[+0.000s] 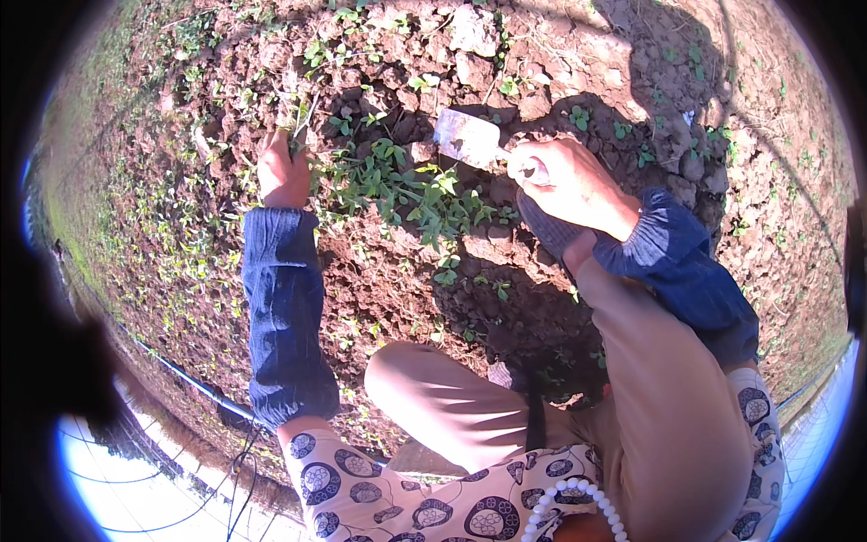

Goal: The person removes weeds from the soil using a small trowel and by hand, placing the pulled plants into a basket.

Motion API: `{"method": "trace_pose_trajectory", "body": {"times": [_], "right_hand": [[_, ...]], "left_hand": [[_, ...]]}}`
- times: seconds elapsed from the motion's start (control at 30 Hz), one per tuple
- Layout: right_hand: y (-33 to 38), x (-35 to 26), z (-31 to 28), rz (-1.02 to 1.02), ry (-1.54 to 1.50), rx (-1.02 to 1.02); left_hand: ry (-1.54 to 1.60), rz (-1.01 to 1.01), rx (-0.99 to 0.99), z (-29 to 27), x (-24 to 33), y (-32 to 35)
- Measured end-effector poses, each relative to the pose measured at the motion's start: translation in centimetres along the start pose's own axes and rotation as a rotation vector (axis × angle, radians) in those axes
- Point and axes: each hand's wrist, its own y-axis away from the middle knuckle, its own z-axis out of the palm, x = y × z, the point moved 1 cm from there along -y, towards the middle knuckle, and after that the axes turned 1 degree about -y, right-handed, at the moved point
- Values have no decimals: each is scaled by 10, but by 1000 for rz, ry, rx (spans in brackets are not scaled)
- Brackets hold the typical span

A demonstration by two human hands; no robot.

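Observation:
My right hand (571,181) is closed round the handle of a small hand trowel. The trowel's flat, pale metal blade (467,137) points left, just above the broken soil. Farther left, my left hand (285,172) is closed at the ground, its fingers gathered round the thin stems of a weed (305,119). What lies inside the fingers is mostly hidden. A patch of leafy green weeds (388,185) spreads between the two hands.
My shoe (548,226) rests on the soil below the right hand. My bent knees (406,370) are close under the work. Clods (474,32) and small seedlings (623,131) dot the reddish ground, and dense low growth (181,298) covers the left side.

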Motion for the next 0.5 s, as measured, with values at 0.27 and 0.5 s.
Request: {"method": "trace_pose_trajectory", "body": {"times": [0.27,0.5], "right_hand": [[3,11,0,7,18,4],[-8,22,13,12,-69,-19]], "left_hand": [[-468,-164,-303,61,10,-67],[-500,-377,-437,61,-21,-79]]}}
